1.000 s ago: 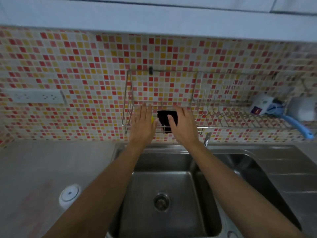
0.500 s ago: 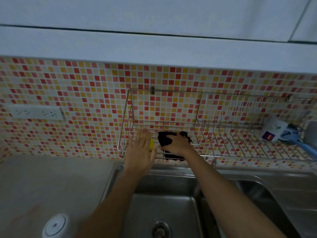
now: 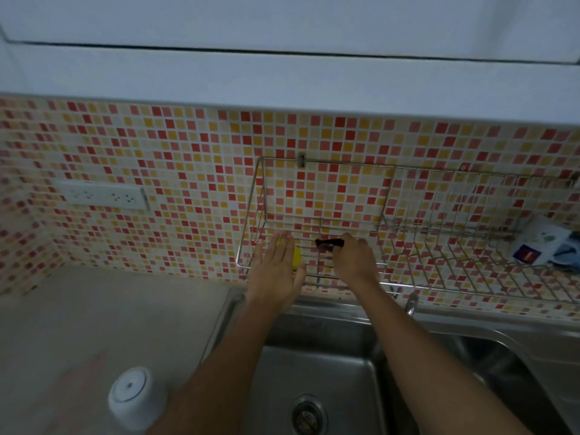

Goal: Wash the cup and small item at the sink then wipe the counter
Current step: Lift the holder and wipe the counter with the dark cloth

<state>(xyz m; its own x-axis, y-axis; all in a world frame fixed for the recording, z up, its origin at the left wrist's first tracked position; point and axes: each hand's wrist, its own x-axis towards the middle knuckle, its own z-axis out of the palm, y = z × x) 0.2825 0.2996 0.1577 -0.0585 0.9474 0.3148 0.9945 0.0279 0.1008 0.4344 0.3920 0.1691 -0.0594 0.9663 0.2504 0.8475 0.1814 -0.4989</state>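
Observation:
A white cup (image 3: pixel 135 398) stands upside down on the grey counter (image 3: pixel 94 324), left of the steel sink (image 3: pixel 317 387). Both my arms reach over the sink to the wire rack (image 3: pixel 408 277) on the tiled wall. My right hand (image 3: pixel 353 260) is closed over a black cloth (image 3: pixel 329 243) lying in the rack; most of the cloth is hidden under the fingers. My left hand (image 3: pixel 276 271) is flat and open, fingers together, resting at the rack's left end over a yellow sponge (image 3: pixel 296 257). It holds nothing.
A white and blue bottle (image 3: pixel 543 249) lies at the rack's right end. A tap handle (image 3: pixel 411 303) stands behind the sink divider. A white socket strip (image 3: pixel 103 195) is on the wall at left. A white cupboard hangs above.
The view has tilted up and left, so the rack sits lower and further right. My right hand has closed tighter over the black cloth, which shows less. My left hand stays flat by the sponge.

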